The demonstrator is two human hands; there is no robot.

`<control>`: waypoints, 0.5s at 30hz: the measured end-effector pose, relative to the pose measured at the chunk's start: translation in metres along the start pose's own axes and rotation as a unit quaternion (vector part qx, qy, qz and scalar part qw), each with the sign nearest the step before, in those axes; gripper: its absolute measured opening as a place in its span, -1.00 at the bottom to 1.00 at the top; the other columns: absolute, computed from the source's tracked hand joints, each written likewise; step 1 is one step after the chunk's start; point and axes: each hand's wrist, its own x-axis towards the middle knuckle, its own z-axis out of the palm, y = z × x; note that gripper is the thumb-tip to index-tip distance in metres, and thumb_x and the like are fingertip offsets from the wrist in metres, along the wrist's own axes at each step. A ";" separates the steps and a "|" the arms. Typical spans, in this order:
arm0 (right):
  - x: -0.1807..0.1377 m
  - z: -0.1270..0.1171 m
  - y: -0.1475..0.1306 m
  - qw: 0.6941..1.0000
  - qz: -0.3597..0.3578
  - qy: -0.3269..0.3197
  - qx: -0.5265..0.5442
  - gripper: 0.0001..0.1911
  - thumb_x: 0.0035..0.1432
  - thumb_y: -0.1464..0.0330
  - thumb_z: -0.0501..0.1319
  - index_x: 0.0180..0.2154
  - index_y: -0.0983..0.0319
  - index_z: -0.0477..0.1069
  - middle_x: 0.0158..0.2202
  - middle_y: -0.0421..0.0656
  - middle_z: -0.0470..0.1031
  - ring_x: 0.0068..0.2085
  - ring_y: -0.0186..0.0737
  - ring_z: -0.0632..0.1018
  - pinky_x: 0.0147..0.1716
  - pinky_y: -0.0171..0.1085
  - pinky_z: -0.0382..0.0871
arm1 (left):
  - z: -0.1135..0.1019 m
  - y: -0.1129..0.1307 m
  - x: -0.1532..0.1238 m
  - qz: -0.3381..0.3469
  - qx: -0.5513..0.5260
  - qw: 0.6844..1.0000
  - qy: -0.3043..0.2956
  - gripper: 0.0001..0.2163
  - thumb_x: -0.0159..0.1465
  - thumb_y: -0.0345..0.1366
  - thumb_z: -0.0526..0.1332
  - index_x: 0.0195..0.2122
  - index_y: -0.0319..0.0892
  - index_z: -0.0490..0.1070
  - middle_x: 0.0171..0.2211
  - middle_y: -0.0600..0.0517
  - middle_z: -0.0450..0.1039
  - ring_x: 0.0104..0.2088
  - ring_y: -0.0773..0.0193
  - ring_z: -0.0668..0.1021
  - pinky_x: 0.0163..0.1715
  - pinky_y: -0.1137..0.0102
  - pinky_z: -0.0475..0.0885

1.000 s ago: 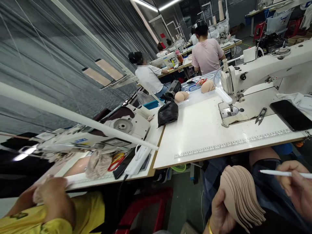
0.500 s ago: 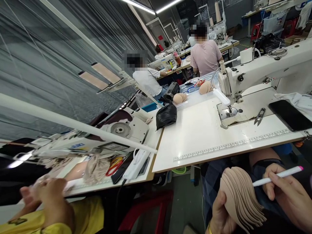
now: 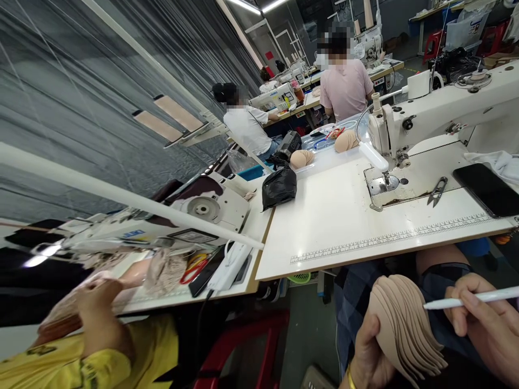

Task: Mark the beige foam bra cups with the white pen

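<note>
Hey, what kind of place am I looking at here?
Probably a garment sewing workshop: an industrial sewing machine on the white table, seated workers at more machines behind, and the left hand holding a stack of beige cups, the right hand a pen.

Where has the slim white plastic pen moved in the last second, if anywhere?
Yes. The slim white plastic pen dropped lower, away from the white table's ruled front edge, its tip nearing the stack of beige foam cups.

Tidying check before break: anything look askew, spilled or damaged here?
Nothing spilled or damaged. The stack of beige cups in the left hand is fanned, edges stepped; the right hand holds a white pen.
</note>
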 end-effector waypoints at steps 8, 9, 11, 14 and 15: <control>-0.002 0.005 -0.001 0.999 -0.035 0.012 -0.030 -0.68 0.57 0.20 0.17 -0.29 0.11 0.51 -0.49 -0.19 0.45 -0.40 -0.18 0.46 -0.34 -0.24 0.42 | 0.009 0.004 -0.003 0.002 0.003 1.000 0.003 0.03 0.08 0.13 0.57 0.53 -0.03 0.24 0.35 -0.28 0.49 0.38 -0.45 0.45 0.41 -0.25 0.30; -0.003 0.006 -0.001 0.999 -0.032 0.010 -0.038 -0.69 0.57 0.20 0.17 -0.29 0.11 0.50 -0.49 -0.19 0.46 -0.39 -0.18 0.46 -0.33 -0.24 0.41 | 0.010 0.004 -0.003 0.004 0.006 1.000 0.005 0.03 0.08 0.13 0.58 0.53 -0.03 0.24 0.35 -0.28 0.49 0.38 -0.45 0.45 0.41 -0.25 0.30; -0.004 0.007 0.000 0.999 -0.024 0.006 -0.047 -0.68 0.58 0.21 0.16 -0.28 0.11 0.50 -0.47 -0.19 0.46 -0.38 -0.18 0.46 -0.30 -0.23 0.41 | 0.013 0.005 -0.002 0.007 0.010 1.000 0.006 0.03 0.08 0.12 0.58 0.53 -0.03 0.24 0.35 -0.28 0.49 0.37 -0.45 0.47 0.40 -0.25 0.31; -0.003 0.006 0.001 0.999 -0.019 -0.001 -0.037 -0.67 0.59 0.19 0.14 -0.26 0.11 0.52 -0.48 -0.19 0.46 -0.38 -0.16 0.45 -0.29 -0.21 0.43 | 0.017 0.007 -0.002 0.009 0.016 1.000 0.006 0.04 0.07 0.11 0.59 0.53 -0.04 0.24 0.33 -0.29 0.51 0.35 -0.45 0.48 0.39 -0.24 0.32; -0.003 0.006 0.001 0.999 -0.018 -0.002 -0.033 -0.67 0.58 0.17 0.14 -0.26 0.11 0.52 -0.48 -0.18 0.46 -0.38 -0.16 0.45 -0.30 -0.21 0.44 | 0.019 0.007 -0.002 0.009 0.017 1.000 0.006 0.05 0.06 0.10 0.59 0.53 -0.05 0.23 0.31 -0.29 0.52 0.34 -0.45 0.49 0.39 -0.25 0.32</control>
